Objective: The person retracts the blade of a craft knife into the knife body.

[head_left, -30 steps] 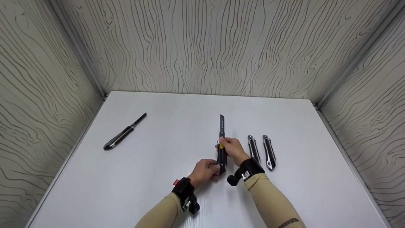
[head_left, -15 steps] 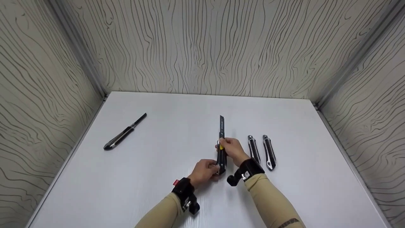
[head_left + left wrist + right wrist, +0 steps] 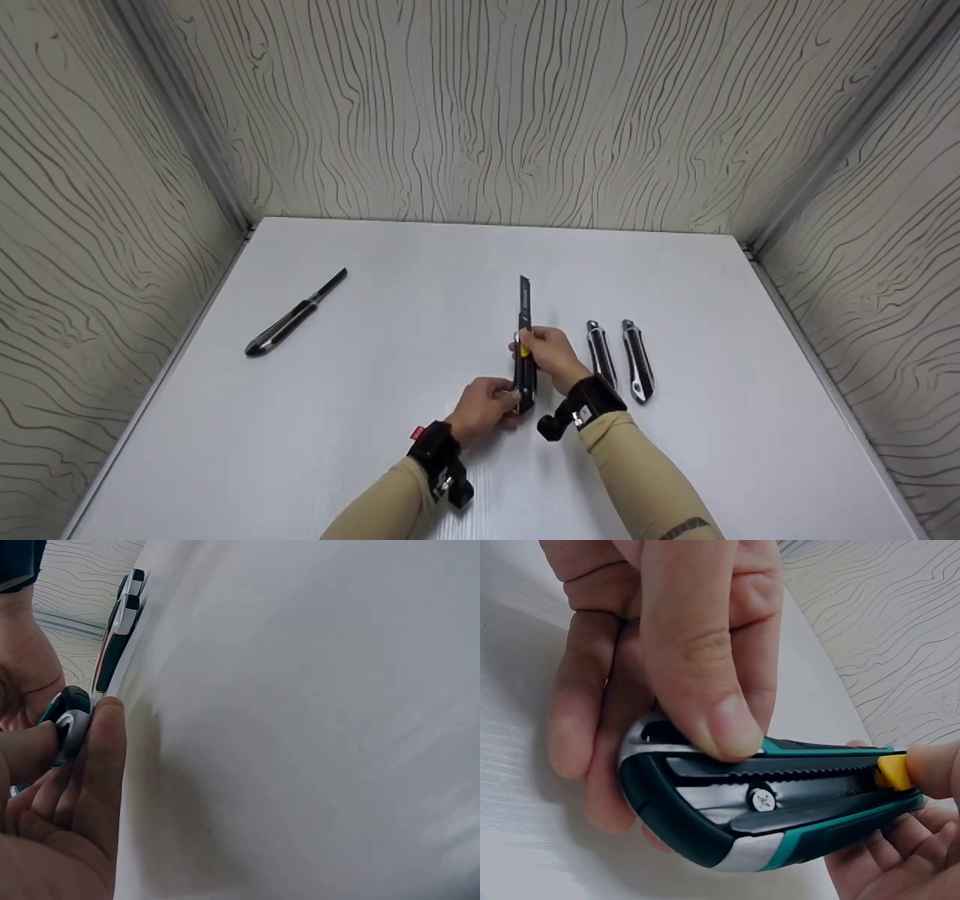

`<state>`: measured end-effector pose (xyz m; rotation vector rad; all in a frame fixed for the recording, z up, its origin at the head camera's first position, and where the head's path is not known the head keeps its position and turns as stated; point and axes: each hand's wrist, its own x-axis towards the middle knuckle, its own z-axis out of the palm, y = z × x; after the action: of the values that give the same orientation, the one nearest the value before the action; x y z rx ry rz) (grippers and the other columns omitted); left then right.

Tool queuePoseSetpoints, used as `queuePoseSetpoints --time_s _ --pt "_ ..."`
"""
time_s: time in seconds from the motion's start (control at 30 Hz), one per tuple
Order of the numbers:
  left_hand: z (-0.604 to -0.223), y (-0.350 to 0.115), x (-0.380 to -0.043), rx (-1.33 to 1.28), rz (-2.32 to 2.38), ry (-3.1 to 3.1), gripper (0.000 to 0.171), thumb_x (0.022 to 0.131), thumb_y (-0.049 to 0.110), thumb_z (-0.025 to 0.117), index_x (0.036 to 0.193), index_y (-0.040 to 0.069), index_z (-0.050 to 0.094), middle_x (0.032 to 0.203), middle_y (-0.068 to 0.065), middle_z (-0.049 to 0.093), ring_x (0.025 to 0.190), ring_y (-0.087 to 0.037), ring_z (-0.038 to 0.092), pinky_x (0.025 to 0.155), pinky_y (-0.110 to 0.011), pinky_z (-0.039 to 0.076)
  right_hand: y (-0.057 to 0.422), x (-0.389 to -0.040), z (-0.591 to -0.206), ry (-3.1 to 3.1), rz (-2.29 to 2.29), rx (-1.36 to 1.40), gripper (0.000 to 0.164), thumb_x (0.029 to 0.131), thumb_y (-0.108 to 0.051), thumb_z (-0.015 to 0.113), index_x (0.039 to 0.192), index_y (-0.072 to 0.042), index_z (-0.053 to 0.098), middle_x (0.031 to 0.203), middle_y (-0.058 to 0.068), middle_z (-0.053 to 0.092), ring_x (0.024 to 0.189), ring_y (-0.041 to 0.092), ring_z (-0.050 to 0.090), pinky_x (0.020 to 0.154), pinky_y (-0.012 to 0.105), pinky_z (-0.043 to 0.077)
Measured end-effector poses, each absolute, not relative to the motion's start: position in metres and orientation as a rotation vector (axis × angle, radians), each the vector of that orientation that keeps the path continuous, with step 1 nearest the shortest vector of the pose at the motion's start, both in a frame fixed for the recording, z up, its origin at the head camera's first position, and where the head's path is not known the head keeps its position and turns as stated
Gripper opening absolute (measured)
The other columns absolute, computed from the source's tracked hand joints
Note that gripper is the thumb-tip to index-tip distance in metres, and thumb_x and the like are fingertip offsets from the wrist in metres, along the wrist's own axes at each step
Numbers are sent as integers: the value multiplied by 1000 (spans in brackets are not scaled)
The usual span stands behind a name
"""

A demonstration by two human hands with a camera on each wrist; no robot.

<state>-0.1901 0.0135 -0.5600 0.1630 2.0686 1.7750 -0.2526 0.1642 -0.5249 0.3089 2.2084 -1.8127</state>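
Observation:
A box cutter with a dark green and black handle is held between both hands, its dark blade extended and pointing to the far wall. My left hand pinches the silver-trimmed rear end between thumb and fingers, also visible in the left wrist view. Nearer the blade, my right hand grips the handle. Its thumb presses on the yellow slider, seen closely in the right wrist view. A screw shows in the handle's slot. The right fingers beneath the handle are partly hidden.
Two cutters, one nearer and one farther right, lie on the white table beside the right wrist. Another cutter lies at the left with its blade out. Wood-patterned walls enclose the table's back and sides.
The held cutter's blade tip and yellow slider have shifted slightly back toward the person. The left hand keeps its place, and the cutters on the table have not moved.

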Motion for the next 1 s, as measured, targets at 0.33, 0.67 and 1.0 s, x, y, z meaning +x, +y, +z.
queuePoseSetpoints --time_s 0.33,0.67,1.0 --pt "-558 13 -188 218 1775 2092 22 95 6 56 109 -8 65 90 -23 72 66 -19 68 65 -36 60 163 -249 -519 2198 -1802 296 28 101 -18 51 117 3 61 109 17 70 85 15 65 77 26 52" --pt "-562 14 -191 176 1779 2060 23 95 9 57 111 -6 65 91 -18 73 66 -15 66 64 -32 59 164 -251 -524 2201 -1825 287 26 100 -15 52 113 5 62 106 17 71 82 14 64 75 26 52" --pt "-560 13 -190 184 1793 2058 23 95 9 58 110 -6 65 89 -18 74 64 -15 67 62 -30 59 164 -252 -523 2174 -1819 302 26 101 -15 50 117 4 60 107 17 69 85 16 65 77 27 53"
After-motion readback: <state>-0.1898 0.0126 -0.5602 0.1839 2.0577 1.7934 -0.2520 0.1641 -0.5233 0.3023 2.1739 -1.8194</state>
